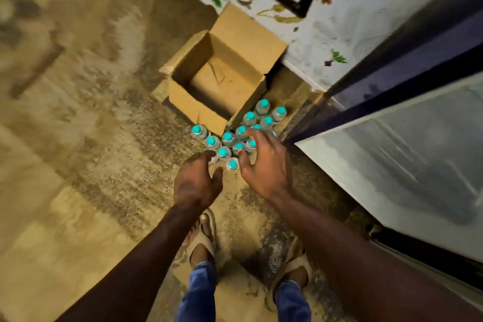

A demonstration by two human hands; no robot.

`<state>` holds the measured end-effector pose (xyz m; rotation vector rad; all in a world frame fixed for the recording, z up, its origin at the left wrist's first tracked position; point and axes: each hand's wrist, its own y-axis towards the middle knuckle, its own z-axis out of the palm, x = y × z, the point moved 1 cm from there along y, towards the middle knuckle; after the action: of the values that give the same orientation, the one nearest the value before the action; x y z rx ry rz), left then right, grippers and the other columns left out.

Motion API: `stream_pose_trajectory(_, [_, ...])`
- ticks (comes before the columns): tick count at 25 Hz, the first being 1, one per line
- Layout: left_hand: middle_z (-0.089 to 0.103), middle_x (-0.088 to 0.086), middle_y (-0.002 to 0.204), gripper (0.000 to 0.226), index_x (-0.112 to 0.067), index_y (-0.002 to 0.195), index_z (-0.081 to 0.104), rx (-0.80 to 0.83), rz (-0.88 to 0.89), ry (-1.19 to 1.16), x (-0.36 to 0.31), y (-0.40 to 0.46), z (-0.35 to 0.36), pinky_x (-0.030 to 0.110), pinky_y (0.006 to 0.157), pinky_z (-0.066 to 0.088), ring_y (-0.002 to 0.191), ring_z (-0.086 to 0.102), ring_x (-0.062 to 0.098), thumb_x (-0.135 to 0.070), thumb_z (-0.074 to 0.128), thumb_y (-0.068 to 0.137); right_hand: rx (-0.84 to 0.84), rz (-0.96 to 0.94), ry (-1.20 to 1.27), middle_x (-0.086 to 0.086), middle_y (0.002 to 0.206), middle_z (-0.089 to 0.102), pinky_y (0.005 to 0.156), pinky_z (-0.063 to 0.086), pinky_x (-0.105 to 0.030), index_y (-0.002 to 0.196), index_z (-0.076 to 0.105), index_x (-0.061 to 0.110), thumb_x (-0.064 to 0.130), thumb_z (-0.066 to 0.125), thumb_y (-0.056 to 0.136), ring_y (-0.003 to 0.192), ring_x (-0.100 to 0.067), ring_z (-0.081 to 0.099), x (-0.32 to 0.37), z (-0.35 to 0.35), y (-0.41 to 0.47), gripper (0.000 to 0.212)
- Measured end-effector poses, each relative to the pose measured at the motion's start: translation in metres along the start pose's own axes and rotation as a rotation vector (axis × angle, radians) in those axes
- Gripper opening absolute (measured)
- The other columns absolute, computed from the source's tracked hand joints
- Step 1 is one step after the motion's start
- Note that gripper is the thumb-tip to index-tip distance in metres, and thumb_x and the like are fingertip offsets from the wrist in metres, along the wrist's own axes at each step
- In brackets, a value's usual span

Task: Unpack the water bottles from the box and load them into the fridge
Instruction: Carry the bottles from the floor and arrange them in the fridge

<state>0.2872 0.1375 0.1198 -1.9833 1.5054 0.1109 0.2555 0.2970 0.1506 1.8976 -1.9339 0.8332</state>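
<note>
Several small clear water bottles [228,139] with turquoise caps stand upright in a cluster on the floor, just in front of an open cardboard box [198,108] that looks empty inside. My left hand [197,181] hovers over the near left edge of the cluster, fingers loosely curved and holding nothing. My right hand [264,162] is spread above the bottles on the near right, its fingertips at the caps. The open fridge door [407,165] is at the right, with a pale inner panel.
A white cabinet or appliance [326,42] with vegetable prints stands behind the box. The floor [91,138] is mottled tan stone. My two feet in sandals [206,238] stand just below the bottles, close to the fridge door's edge.
</note>
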Motion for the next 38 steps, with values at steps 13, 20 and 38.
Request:
stream_pose_trajectory(13, [0.050, 0.011, 0.146, 0.078, -0.023, 0.152, 0.033, 0.142, -0.064, 0.135, 0.149, 0.165, 0.046, 0.040, 0.107, 0.045, 0.130, 0.051, 0.031, -0.018, 0.075, 0.087, 0.425, -0.235, -0.491, -0.009, 0.139, 0.055, 0.106, 0.038, -0.044, 0.142, 0.046, 0.016, 0.040, 0.070, 0.088, 0.130, -0.029, 0.044, -0.030, 0.192, 0.065, 0.065])
stream_pose_trajectory(20, [0.056, 0.007, 0.142, 0.085, -0.025, 0.149, 0.041, 0.153, 0.111, 0.177, 0.157, 0.220, 0.088, 0.042, 0.105, 0.048, 0.127, 0.054, 0.029, -0.021, 0.085, 0.076, 0.498, -0.339, -0.732, -0.009, 0.128, 0.063, 0.109, 0.027, -0.053, 0.130, 0.057, 0.022, 0.039, 0.063, 0.091, 0.131, -0.033, 0.041, -0.038, 0.253, 0.097, 0.042])
stream_pose_trajectory(38, [0.069, 0.005, 0.119, 0.040, -0.003, 0.122, 0.067, 0.066, -0.239, -0.813, 0.248, 0.180, 0.095, 0.021, 0.090, 0.055, 0.106, 0.065, 0.013, -0.012, 0.078, 0.085, 0.319, -0.266, -0.053, -0.004, 0.115, 0.063, 0.083, 0.042, -0.029, 0.115, 0.069, 0.017, 0.022, 0.076, 0.083, 0.103, -0.020, 0.057, -0.026, 0.240, 0.085, 0.033])
